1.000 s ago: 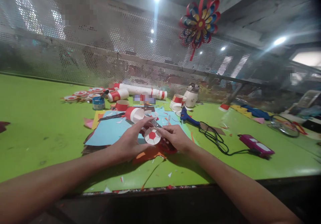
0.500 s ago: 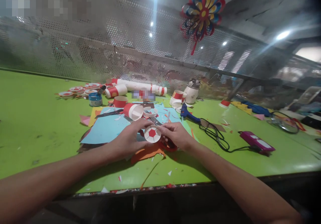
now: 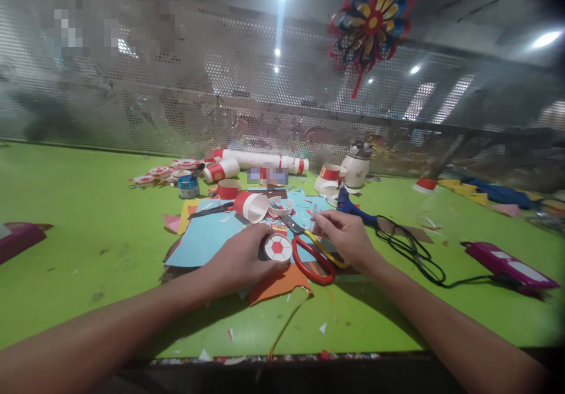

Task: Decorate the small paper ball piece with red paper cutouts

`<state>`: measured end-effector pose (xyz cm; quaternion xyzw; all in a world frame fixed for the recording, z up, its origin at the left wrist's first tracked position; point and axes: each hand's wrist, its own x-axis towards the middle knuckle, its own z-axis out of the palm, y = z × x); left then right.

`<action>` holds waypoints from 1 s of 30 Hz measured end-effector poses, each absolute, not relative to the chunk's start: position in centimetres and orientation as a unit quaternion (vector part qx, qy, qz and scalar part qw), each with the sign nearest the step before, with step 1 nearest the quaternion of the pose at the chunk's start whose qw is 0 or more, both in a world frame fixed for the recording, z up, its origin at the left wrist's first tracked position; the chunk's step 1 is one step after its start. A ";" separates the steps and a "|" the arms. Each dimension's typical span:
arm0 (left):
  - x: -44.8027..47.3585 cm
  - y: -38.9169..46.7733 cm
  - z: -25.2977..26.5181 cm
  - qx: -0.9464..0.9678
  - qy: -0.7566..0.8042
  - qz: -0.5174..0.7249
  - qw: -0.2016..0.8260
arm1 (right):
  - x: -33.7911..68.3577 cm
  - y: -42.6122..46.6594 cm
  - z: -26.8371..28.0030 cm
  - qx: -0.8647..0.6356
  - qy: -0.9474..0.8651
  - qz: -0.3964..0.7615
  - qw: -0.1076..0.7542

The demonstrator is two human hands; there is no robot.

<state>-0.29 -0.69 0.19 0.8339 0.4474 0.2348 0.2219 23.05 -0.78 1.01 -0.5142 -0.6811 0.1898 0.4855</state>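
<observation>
My left hand (image 3: 241, 253) is closed around the edge of a small round white paper-cup base (image 3: 278, 247) with a red hexagon and dark lines, its patterned face toward me. My right hand (image 3: 344, 235) is apart from it, thumb and fingertips pinched at a thin whitish stick (image 3: 314, 214) that stands up from the paper. Between the hands lie scissors (image 3: 313, 259) with one red and one yellow handle loop. Beneath are a light blue paper sheet (image 3: 198, 244) and an orange paper piece (image 3: 278, 285).
Cut red-and-white paper cups (image 3: 251, 206), a blue-lidded jar (image 3: 189, 186) and decorated discs (image 3: 161, 173) lie beyond. A white bottle (image 3: 356, 164) stands at the back. To the right are a blue glue gun (image 3: 353, 206), its black cable and a magenta box (image 3: 509, 264).
My right hand has left the patterned disc and moved right to the whitish stick, uncovering the scissors. My left hand keeps the disc. The camera view has shifted left.
</observation>
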 end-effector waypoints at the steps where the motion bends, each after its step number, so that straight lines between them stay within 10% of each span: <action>1: -0.3 -0.7 0.3 0.833 0.449 0.233 0.223 | 23.3 -0.6 1.0 -0.515 -0.675 0.186 0.495; 30: -5.7 3.5 5.2 0.885 0.458 -0.037 0.077 | 25.8 1.7 0.5 -0.548 -0.623 0.150 0.537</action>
